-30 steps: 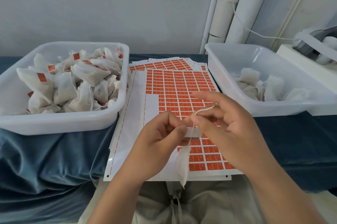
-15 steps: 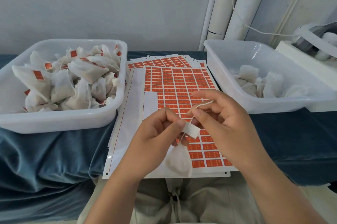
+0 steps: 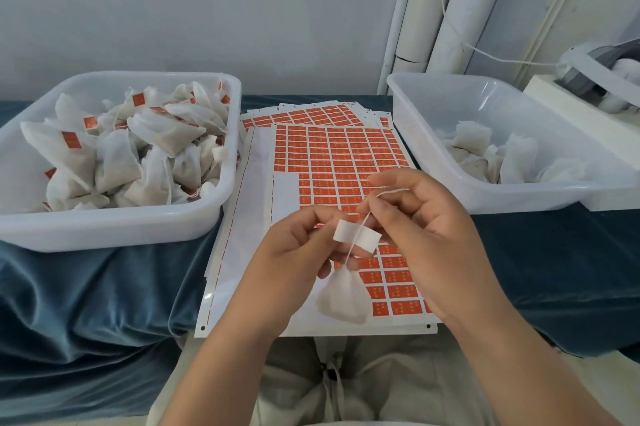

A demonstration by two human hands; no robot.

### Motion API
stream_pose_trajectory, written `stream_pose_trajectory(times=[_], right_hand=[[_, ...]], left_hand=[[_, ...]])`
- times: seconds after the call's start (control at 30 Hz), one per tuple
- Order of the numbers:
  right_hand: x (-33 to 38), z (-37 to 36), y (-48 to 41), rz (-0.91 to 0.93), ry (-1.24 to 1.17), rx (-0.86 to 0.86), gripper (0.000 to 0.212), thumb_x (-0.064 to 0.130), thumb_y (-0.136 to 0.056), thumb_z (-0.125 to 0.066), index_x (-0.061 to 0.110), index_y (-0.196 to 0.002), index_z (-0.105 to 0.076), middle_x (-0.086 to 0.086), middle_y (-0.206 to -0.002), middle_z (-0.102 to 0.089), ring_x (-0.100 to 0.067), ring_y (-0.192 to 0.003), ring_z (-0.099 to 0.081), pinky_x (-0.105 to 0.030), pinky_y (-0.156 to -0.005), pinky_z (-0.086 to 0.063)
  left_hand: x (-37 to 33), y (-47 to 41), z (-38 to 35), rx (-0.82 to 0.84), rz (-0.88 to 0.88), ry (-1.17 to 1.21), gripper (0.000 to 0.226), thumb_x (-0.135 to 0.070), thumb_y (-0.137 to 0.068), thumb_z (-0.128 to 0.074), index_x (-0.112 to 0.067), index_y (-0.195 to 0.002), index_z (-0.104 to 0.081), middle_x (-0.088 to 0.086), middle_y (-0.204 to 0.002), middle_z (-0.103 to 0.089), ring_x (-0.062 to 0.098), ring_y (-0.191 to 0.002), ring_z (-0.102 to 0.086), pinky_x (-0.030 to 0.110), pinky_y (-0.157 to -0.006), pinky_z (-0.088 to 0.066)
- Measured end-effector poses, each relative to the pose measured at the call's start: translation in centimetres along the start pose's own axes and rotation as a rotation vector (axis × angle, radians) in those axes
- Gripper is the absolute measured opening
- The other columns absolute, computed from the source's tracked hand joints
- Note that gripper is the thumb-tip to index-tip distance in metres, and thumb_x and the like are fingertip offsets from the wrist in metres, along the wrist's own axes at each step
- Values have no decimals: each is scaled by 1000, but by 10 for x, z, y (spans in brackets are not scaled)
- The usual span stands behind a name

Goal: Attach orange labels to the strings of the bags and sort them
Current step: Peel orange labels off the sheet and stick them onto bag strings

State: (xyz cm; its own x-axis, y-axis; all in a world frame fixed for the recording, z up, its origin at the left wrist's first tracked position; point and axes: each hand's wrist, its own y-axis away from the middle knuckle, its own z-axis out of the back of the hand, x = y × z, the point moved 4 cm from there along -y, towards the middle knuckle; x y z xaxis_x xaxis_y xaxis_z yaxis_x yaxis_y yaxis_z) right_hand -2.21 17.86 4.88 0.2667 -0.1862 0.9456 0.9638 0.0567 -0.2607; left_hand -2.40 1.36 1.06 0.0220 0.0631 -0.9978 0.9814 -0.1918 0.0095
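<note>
Presently, I record that the label (image 3: 360,239) sits differently from a second ago. It was then bunched between the two hands. It is now spread flat, white backing side towards the camera, with the string (image 3: 394,190) laid across its middle. The bag (image 3: 343,301) has turned from edge-on to broadside and hangs below the label, over the near end of the label sheet (image 3: 346,155).

The left hand (image 3: 294,252) has its fingers clamped on the label's left end. The right hand (image 3: 429,235) pinches the string just above the label between thumb and forefinger, its other fingers loosely apart.

I judge the string correctly placed for folding. The label is not yet closed over it, so this bag remains unfinished.

The left tub (image 3: 114,231) holds many bags with orange labels; I take it as the destination. The right tub (image 3: 502,198) holds a few bags with no orange showing. Both stand on the blue-draped bench (image 3: 86,304), well clear of the hands. Nothing obstructs the fold. The free string end could stick to the adhesive.
</note>
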Motion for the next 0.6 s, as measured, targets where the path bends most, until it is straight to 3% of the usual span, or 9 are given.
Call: stream_pose_trajectory(times=[0.07,0.2,0.33,0.6], right_hand=[[-1,0,0,-4,5,0,24,27,-101,-67,51,-106,-65,15,-100,-78,-8,-91,-77,-15,-77,-60],[-3,1,0,-1,17,-15,20,27,-101,-67,46,-108,-67,14,-101,-78,-8,-94,-77,-20,-84,-61],[-3,0,1,10,68,-12,20,29,-101,-67,49,-106,-65,19,-101,-77,-6,-93,-77,-26,-79,-64],[-4,-1,1,20,63,-2,19,24,-101,-68,37,-114,-66,18,-98,-78,-6,-92,-76,-17,-83,-59]], left_hand=[[0,0,-1,26,19,6,19,-41,-98,-65,-27,-92,-76,5,-88,-80,10,-75,-70,16,-62,-50],[1,0,0,82,59,11,32,-54,-88,-69,-23,-88,-79,2,-92,-82,11,-79,-73,16,-66,-52],[1,0,0,93,53,8,41,-68,-82,-75,-28,-84,-84,-1,-91,-81,8,-76,-72,13,-66,-51],[2,0,0,97,66,5,38,-58,-77,-70,-23,-76,-84,-4,-89,-81,12,-87,-77,16,-73,-57]])
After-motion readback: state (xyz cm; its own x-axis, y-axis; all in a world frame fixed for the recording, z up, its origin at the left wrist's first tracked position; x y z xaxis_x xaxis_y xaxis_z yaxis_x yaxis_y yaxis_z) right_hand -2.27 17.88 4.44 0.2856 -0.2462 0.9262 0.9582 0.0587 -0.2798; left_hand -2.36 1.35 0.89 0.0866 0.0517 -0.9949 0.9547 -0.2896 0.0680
